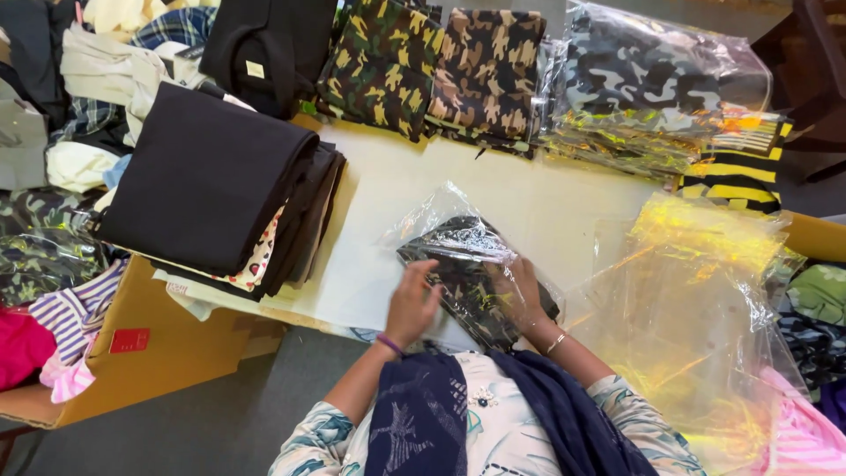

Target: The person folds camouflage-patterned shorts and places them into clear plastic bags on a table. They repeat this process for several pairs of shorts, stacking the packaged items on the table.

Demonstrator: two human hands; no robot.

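Closest to the camera, a dark blue scarf (441, 414) is hanging over the person's patterned top, and both forearms are reaching forward from it onto the pale counter (388, 185). Left hand (412, 301), wearing a purple band at the wrist, is lying palm down with fingers spread and slightly curled, pressing on the near left edge of a clear plastic bag (458, 238). Right hand (520, 291), with a thin bangle at the wrist, is resting flat on the bag's near right part, fingers extended; neither hand is closing around anything, and whether the thumbs are pinching the film cannot be told. Inside the bag a folded dark camouflage garment (467, 282) is lying, near the counter's front edge directly ahead of the person. A stack of black folded cloth (211, 176) is sitting well to the left. Loose clear bags (696, 291) are piling up just to the right. Camouflage garments (441, 66) are lining the far edge.
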